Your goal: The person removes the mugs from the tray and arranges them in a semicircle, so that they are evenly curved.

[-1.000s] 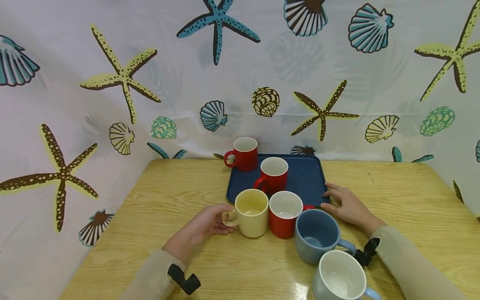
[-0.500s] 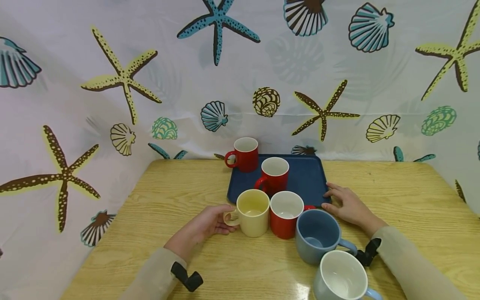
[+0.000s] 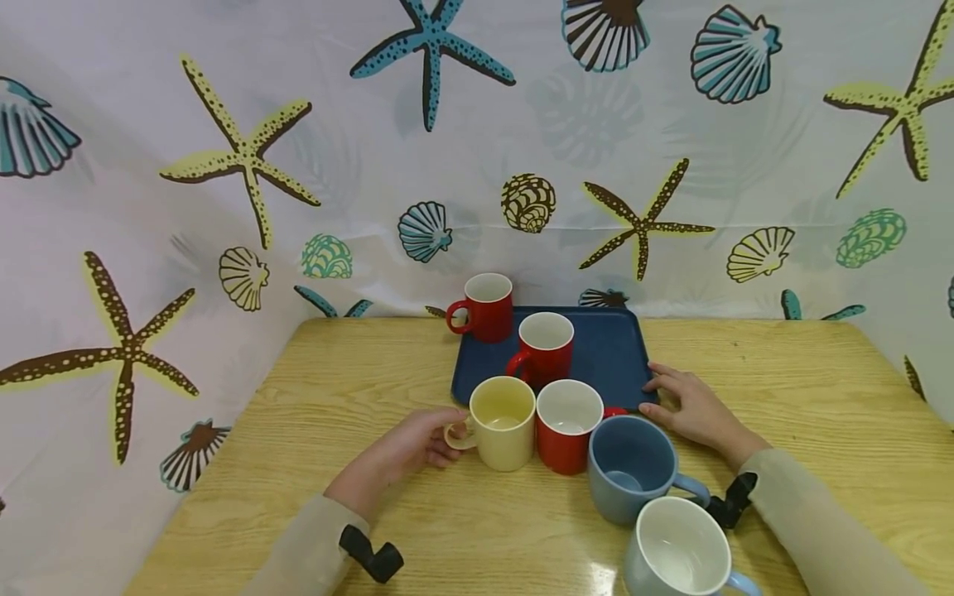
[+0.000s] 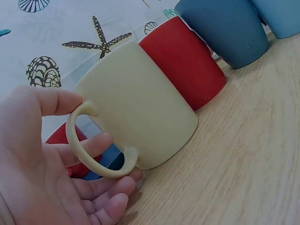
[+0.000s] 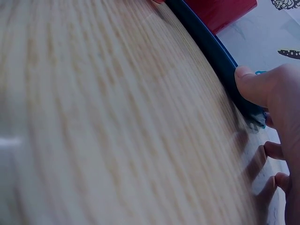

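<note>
My left hand [image 3: 417, 440] holds the pale yellow mug [image 3: 508, 443] by its handle; in the left wrist view a finger passes through the handle [image 4: 79, 150] while the thumb lies at its top. This mug stands upright on the table, close against a red mug [image 3: 562, 449] with a white inside. At the near right corner of the dark blue tray [image 3: 609, 352] is my right hand [image 3: 696, 411]. Its thumb [image 5: 251, 86] presses on the near edge and the fingertips lie along the right edge, with the corner between them.
Two more red mugs [image 3: 493, 321] [image 3: 550, 364] stand at the tray's left and middle. Right of the front red mug come a blue mug [image 3: 619, 497] and a light blue mug [image 3: 648, 567], near my right sleeve. Behind the wooden table [image 3: 358, 364] hangs a patterned cloth [image 3: 477, 165].
</note>
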`<state>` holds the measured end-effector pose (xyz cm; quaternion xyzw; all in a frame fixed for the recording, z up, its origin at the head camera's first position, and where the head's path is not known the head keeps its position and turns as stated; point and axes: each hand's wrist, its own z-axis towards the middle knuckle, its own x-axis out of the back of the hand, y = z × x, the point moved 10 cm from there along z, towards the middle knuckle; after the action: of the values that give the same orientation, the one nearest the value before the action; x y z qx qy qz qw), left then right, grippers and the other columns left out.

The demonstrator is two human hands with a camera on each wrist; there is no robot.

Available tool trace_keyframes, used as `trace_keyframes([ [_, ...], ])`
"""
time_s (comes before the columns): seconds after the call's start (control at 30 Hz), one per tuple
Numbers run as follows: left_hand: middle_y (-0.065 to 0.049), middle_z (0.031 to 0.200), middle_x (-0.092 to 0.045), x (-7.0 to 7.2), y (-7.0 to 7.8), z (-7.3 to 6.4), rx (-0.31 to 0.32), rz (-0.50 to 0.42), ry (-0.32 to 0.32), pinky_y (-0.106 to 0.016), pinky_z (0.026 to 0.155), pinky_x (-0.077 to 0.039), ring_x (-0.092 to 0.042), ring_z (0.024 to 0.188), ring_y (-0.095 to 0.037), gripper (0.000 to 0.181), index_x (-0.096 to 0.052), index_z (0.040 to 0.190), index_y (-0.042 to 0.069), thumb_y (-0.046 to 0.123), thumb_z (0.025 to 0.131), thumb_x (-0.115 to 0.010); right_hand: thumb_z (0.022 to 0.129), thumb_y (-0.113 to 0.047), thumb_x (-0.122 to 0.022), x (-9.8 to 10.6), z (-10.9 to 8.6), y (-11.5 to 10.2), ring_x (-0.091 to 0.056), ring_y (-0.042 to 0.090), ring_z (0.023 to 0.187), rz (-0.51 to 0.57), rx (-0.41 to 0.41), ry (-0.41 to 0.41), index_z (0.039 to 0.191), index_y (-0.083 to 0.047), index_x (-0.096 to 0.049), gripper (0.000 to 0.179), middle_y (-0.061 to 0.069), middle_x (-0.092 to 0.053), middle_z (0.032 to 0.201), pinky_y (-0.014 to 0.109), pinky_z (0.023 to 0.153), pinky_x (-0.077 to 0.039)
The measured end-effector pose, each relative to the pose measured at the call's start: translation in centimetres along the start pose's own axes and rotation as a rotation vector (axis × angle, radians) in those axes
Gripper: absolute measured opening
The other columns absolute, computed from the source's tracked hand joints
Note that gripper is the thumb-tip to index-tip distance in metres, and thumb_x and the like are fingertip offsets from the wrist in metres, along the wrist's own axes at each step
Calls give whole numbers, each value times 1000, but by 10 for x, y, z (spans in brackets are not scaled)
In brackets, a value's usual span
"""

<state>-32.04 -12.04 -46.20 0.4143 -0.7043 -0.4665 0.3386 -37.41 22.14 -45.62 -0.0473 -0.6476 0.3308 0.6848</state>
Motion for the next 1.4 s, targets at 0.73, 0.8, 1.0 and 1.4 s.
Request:
trace_keyframes([
  [0.73,-5,101,-65,27,20,14,-29,122,130,-35,84,-48,-60,93,-21,40,-66,110,3,36,90,-58,86,-46,-61,-4,1,3,-33,41,127,6,0,0,111,-10,-63,43,16,-36,144,59,100,-27],
  [0.8,-5,103,-66,27,22,16,-24,116,141,-36,86,-47,-60,95,-21,40,-67,109,6,39,89,-58,86,-45,-62,-4,1,3,-33,41,127,10,-1,-3,111,-10,-63,43,17,-36,144,59,100,-27],
  [1.0,-7,105,-67,24,33,22,-39,91,142,-39,89,-46,-62,98,-21,42,-66,113,7,41,90,-56,87,-44,-62,-3,0,2,-33,41,127,8,-6,-5,111,-10,-63,42,17,-36,144,60,100,-26],
  [1.4,-11,112,-63,15,41,40,-3,59,140,-45,95,-41,-59,99,-26,50,-58,123,6,45,93,-50,87,-43,-62,-2,0,3,-33,41,127,2,6,7,110,-10,-63,40,17,-37,144,59,100,-27],
])
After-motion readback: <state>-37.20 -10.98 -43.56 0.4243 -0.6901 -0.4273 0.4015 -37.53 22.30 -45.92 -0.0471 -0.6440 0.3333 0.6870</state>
